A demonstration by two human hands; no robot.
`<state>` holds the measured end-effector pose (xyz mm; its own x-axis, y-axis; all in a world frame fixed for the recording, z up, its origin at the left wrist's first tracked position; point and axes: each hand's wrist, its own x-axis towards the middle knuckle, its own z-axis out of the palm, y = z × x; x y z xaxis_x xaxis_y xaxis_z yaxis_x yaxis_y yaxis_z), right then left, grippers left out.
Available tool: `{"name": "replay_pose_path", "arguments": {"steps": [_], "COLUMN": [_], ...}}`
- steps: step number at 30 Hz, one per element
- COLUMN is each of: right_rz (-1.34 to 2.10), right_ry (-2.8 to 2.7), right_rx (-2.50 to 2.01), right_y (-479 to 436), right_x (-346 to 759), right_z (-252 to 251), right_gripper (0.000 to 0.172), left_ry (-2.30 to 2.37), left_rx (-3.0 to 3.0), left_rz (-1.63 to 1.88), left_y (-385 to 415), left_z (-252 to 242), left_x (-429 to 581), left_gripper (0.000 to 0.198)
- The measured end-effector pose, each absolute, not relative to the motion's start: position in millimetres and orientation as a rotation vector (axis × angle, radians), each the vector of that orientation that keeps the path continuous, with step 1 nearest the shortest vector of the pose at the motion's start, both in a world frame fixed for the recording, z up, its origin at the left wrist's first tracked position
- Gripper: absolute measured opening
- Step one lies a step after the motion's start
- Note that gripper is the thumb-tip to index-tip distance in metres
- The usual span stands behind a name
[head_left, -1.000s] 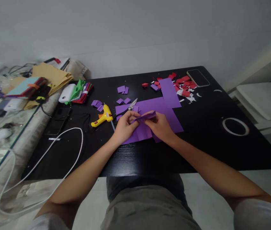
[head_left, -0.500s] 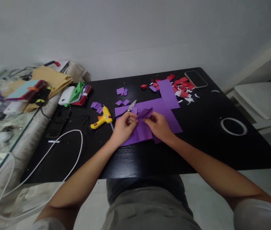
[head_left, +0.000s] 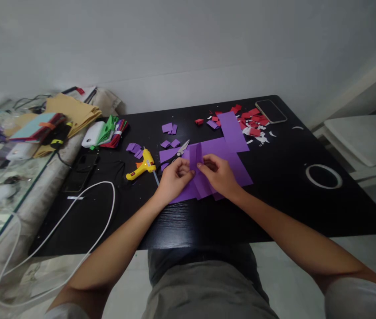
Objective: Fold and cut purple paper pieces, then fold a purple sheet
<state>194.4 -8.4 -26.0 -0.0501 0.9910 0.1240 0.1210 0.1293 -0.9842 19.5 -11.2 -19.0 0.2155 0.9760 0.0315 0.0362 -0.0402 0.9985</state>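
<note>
My left hand and my right hand meet at the middle of the black table. Both pinch a narrow purple paper strip that stands between them, lengthwise away from me. Under the hands lie larger purple paper sheets. Scissors rest just beyond my left hand, and a yellow glue gun lies to its left.
Small purple squares and red and white scraps are scattered at the back. A phone lies at the far right, a tape ring at right. White cable, another phone and stacked coloured paper sit left.
The purple piece was held raised and crosswise between my hands. It has come down onto the sheets and now points away from me, with both hands lower and closer together.
</note>
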Motion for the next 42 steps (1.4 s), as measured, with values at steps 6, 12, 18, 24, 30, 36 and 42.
{"name": "replay_pose_path", "arguments": {"steps": [6, 12, 18, 24, 30, 36, 42], "right_rz": [1.031, 1.028, 1.022, 0.999, 1.055, 1.228, 1.301], "right_ry": [-1.398, -1.388, -1.389, -1.395, -1.372, -1.293, -1.252], "right_rx": [-1.187, -1.193, -1.206, -1.207, -1.183, -1.124, -1.096], "right_y": [-8.7, -9.3, -10.1, -9.7, -8.7, -8.3, -8.6], "right_x": [194.1, 193.9, 193.6, 193.9, 194.5, 194.3, 193.6], "right_z": [-26.1, -24.5, -22.3, -23.0, -23.2, -22.8, -23.5], "right_gripper": [0.017, 0.019, 0.022, 0.026, 0.027, 0.034, 0.03], "left_ry": [1.052, 1.136, 1.207, 1.205, 1.222, 1.235, 1.268], "left_rx": [1.423, 1.609, 1.784, 1.804, 1.8, 1.876, 1.991], "left_rz": [1.065, 1.055, 1.018, 1.037, 1.047, 1.057, 1.053], "left_y": [-14.2, -16.3, -19.3, -19.7, -18.3, -17.7, -18.8], "left_z": [-18.6, -18.9, -16.7, -17.4, -19.6, -18.4, -13.5], "left_x": [20.0, 17.2, 16.5, 16.7, 16.1, 14.9, 15.7], "left_gripper": [0.022, 0.013, 0.012, 0.012, 0.011, 0.011, 0.015]}}
